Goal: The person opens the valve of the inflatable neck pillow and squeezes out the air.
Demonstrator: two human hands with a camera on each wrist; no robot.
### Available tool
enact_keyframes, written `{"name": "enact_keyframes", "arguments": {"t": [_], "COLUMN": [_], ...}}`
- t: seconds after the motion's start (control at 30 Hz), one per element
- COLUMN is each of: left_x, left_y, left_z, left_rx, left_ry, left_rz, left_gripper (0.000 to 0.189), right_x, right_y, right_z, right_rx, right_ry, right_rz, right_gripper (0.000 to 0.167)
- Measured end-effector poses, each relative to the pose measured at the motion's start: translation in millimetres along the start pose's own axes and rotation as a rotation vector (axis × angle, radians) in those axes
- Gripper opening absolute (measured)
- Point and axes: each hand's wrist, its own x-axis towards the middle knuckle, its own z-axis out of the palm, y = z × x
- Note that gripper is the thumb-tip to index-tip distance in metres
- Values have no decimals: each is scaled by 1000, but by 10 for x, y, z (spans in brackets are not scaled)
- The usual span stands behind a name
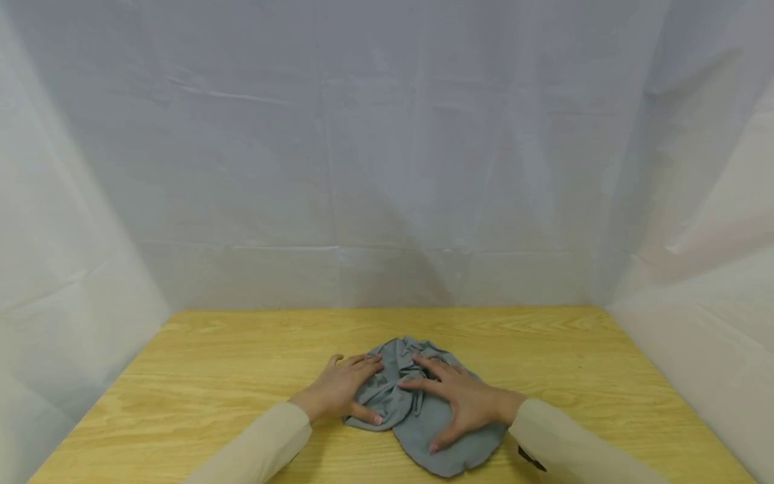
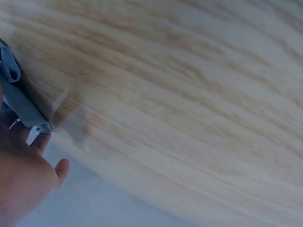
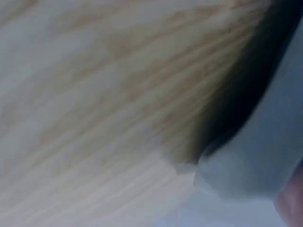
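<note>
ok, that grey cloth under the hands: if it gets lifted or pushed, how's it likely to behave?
Probably floppy: the grey cloth lies bunched in soft folds under the left hand and right hand, so it would likely drape. It looks thin, likely light. Pushed on the wooden table, it may wrinkle rather than slide whole.

Both forearms, in pale beige sleeves, reach in from the near edge and angle toward each other. The left hand (image 1: 338,393) lies palm down with its fingers stretched forward and slightly inward, the thumb spread toward the body. The right hand (image 1: 462,400) also lies flat, palm down, fingers spread and pointing inward toward the left hand, thumb turned back. The fingertips of the two hands come near each other without touching. Neither hand curls.
</note>
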Motion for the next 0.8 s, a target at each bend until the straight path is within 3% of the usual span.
{"name": "enact_keyframes", "arguments": {"t": [0.5,0.8], "left_x": [5,31], "left_y": [-10,57], "left_z": [35,52], "left_rx": [-105,-137], "left_ry": [-27,4], "left_rz": [-20,-69], "left_gripper": [90,85], "right_x": [31,17], "right_y": [-110,-63], "right_z": [75,108], "right_rx": [-93,-110], "right_ry": [26,42], "right_rz": [72,66], "right_gripper": [79,79]}}
